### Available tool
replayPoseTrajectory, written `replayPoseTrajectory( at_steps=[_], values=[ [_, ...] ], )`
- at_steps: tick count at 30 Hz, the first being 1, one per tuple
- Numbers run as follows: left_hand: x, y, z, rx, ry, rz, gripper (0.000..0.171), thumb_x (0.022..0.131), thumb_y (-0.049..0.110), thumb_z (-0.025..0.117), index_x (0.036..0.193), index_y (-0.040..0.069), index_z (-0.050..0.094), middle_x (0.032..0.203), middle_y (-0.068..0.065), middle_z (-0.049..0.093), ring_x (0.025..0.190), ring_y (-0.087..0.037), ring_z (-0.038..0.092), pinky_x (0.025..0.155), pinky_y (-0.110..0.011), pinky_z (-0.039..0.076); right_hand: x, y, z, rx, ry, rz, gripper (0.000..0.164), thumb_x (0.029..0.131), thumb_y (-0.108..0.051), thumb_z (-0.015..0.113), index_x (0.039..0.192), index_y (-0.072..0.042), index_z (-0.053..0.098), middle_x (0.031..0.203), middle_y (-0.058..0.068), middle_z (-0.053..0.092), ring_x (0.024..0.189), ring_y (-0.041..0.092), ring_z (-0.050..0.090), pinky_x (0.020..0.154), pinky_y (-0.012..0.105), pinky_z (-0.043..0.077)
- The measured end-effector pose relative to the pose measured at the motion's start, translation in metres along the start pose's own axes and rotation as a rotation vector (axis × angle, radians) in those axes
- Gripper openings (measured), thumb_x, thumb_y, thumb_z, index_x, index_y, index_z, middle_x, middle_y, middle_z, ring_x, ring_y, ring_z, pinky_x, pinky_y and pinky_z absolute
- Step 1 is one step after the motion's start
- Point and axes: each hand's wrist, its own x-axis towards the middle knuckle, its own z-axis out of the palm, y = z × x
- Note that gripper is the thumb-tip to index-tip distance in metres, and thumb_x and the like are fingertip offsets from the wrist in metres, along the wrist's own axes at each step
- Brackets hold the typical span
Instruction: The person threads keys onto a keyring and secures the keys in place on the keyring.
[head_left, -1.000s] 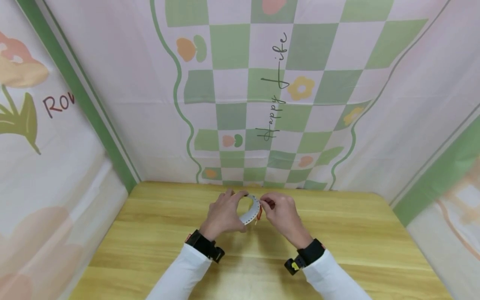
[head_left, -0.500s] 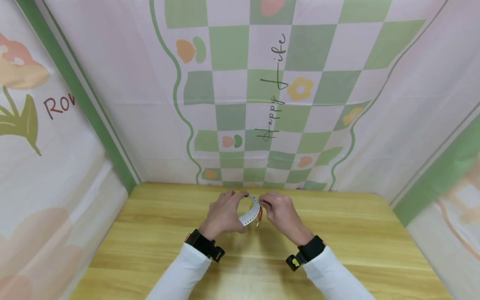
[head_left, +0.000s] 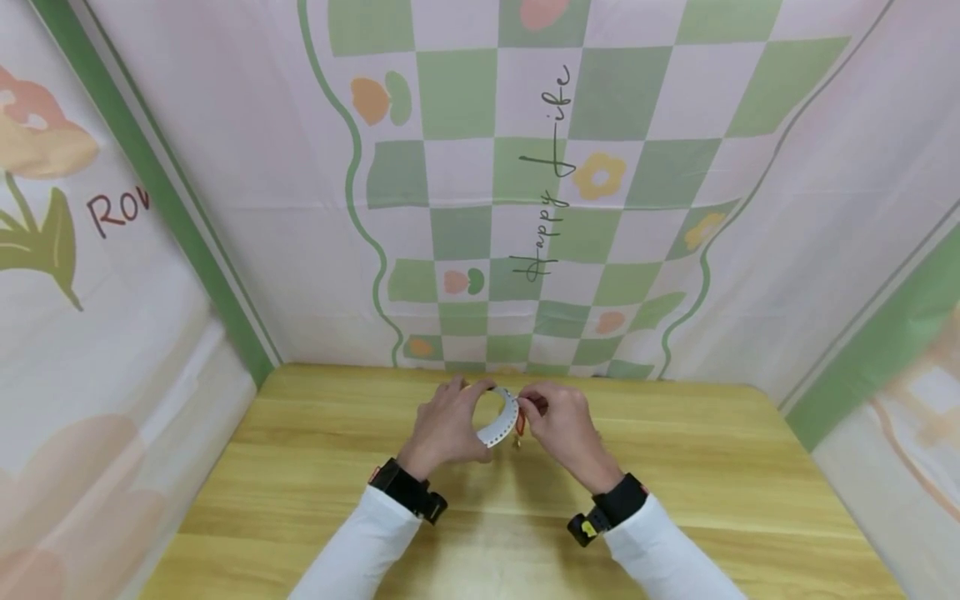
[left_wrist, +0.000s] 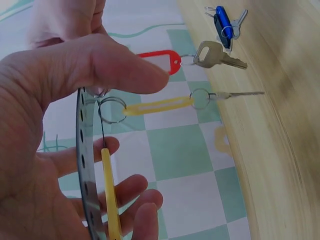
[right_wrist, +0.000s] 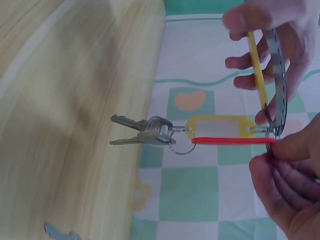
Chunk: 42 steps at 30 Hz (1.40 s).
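My left hand [head_left: 446,425] grips a curved grey-white strip [head_left: 497,429] with a row of small holes, thumb and fingers at its two ends. A yellow strip [left_wrist: 110,195] runs beside it inside the hand. At the strip's right end my right hand [head_left: 561,425] pinches a small metal ring, partly hidden by the fingers. From there hang a red key tag [right_wrist: 232,141] and a yellow key tag [right_wrist: 220,127], each ending in a ring. Metal keys [right_wrist: 150,131] dangle from these tags above the table.
A wooden table [head_left: 337,500] lies under both hands, with a printed cloth [head_left: 525,250] behind it. A blue and black fob [left_wrist: 223,26] with small keys shows in the left wrist view; whether it lies or hangs, I cannot tell. Black bands [head_left: 622,498] circle the wrists.
The red tag and the key below it have swung and turned slightly. My right fingertips have shifted a little at the strip's edge, while the left hand keeps its hold.
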Motion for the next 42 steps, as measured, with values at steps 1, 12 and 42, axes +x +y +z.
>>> replayPoseTrajectory(
  at_steps=[1, 12, 42],
  values=[
    [0.000, 0.000, 0.000, 0.000, 0.004, -0.004, 0.097, 0.058, 0.023, 0.095, 0.146, 0.022, 0.053, 0.124, -0.012, 0.055, 0.105, -0.031, 0.055, 0.075, -0.051, 0.050, 0.000, -0.001, 0.001, 0.009, 0.006, 0.021, 0.006, 0.085, 0.003, 0.076, 0.090, -0.001, 0.076, 0.079, 0.007, 0.072, 0.067, 0.013, 0.068, 0.058, 0.024, 0.055],
    [0.001, 0.001, 0.001, 0.033, -0.004, 0.013, 0.099, 0.057, 0.020, 0.094, 0.146, 0.022, 0.052, 0.123, -0.014, 0.053, 0.101, -0.029, 0.053, 0.071, -0.046, 0.050, 0.003, 0.000, -0.002, -0.039, -0.021, -0.103, 0.013, 0.086, 0.009, 0.073, 0.088, -0.003, 0.077, 0.084, 0.009, 0.072, 0.071, 0.016, 0.069, 0.059, 0.026, 0.055],
    [0.000, 0.009, 0.012, 0.289, 0.096, 0.038, 0.096, 0.061, 0.026, 0.092, 0.146, 0.021, 0.048, 0.127, -0.020, 0.054, 0.116, -0.040, 0.051, 0.082, -0.055, 0.049, -0.001, -0.003, 0.006, -0.148, 0.085, -0.193, 0.013, 0.077, 0.012, 0.077, 0.080, 0.001, 0.072, 0.076, 0.010, 0.070, 0.063, 0.020, 0.067, 0.055, 0.031, 0.055]
  ],
)
